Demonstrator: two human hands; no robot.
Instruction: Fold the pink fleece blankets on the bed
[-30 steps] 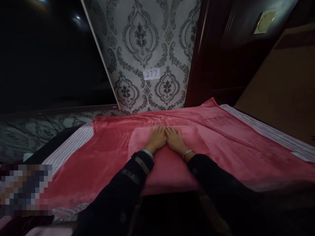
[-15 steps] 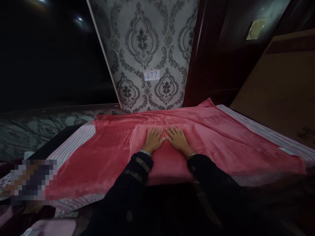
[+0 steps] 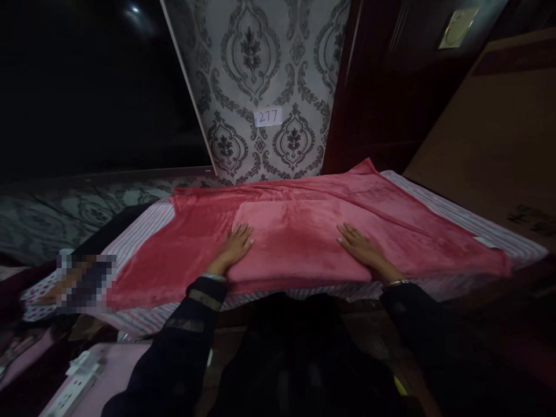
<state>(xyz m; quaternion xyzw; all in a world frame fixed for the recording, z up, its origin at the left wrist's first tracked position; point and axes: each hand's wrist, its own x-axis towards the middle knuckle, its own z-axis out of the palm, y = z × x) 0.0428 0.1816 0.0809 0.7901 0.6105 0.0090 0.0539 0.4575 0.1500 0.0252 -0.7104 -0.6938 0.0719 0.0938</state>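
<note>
A folded pink plush cloth [image 3: 295,240] lies on a larger spread pink blanket [image 3: 174,249], near the front edge. My left hand [image 3: 237,244] rests flat on the left side of the folded piece, fingers spread. On its right side my right hand [image 3: 358,244] lies palm down with fingers apart. Neither hand grips anything. Beneath the blanket is a striped cloth [image 3: 434,205], showing at both ends and along the front.
A patterned wall with a paper label [image 3: 268,116] stands behind. A dark screen [image 3: 95,87] is at the left, a cardboard box [image 3: 499,139] at the right. At the lower left are a white power strip [image 3: 72,394] and a pink surface [image 3: 117,365].
My hands have moved apart, from the middle of the folded cloth out to its two sides. The view has tilted down, showing more of the lower left.
</note>
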